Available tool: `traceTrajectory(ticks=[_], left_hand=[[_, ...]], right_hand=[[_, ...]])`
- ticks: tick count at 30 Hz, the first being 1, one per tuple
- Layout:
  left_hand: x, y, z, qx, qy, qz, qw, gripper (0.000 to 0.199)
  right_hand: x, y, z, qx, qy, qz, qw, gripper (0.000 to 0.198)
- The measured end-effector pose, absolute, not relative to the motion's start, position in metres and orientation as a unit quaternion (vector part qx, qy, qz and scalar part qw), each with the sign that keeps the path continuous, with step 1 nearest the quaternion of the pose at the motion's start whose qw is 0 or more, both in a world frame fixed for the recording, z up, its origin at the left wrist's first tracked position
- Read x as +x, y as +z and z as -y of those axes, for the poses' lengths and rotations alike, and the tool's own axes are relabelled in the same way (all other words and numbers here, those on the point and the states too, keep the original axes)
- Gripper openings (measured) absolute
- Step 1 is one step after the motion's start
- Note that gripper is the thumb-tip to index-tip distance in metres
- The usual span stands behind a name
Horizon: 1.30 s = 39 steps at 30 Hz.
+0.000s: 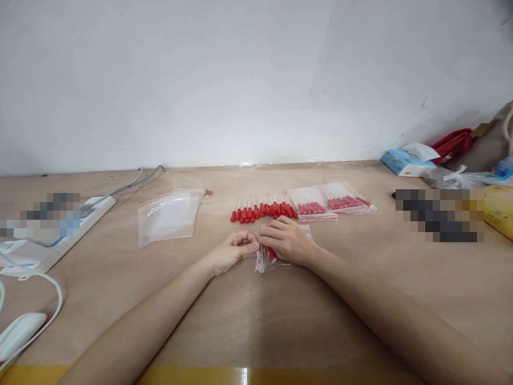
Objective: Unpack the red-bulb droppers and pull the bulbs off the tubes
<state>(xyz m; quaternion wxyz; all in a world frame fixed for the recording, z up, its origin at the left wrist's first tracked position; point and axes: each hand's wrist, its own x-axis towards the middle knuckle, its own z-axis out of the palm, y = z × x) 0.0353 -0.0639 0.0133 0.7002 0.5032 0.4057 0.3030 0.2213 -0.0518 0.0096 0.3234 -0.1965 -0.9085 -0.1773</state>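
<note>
A clear zip bag with red-ended pieces inside lies flat on the table between my hands. My left hand pinches the bag's left edge between thumb and fingers. Over the bag rests my right hand, its fingers curled onto the plastic and partly hiding the contents. Just beyond my hands is a row of loose droppers with red bulbs and thin clear stems, bulbs toward me. Filled zip bags of the same red-bulbed droppers lie to their right, with another filled bag beside them.
Flat clear bags lie to the left. Farther left are a white power strip with cables and a white plug-like device. A blue tissue box, a pixelated dark object and a yellow package stand at right.
</note>
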Motion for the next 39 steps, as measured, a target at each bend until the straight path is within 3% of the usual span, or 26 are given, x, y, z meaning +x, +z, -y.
traceTrajectory(ticks=[15, 25, 39], left_hand=[[0.044, 0.020, 0.068, 0.526, 0.274, -0.459, 0.662, 0.032], [0.047, 0.024, 0.070, 0.514, 0.279, -0.453, 0.673, 0.031], [0.045, 0.023, 0.068, 0.524, 0.270, -0.449, 0.671, 0.031]], right_hand=[[0.224, 0.006, 0.050, -0.242, -0.174, 0.900, 0.318, 0.021], [0.228, 0.017, 0.051, -0.229, -0.047, 0.934, 0.271, 0.021], [0.227, 0.018, 0.051, -0.201, -0.096, 0.941, 0.254, 0.018]])
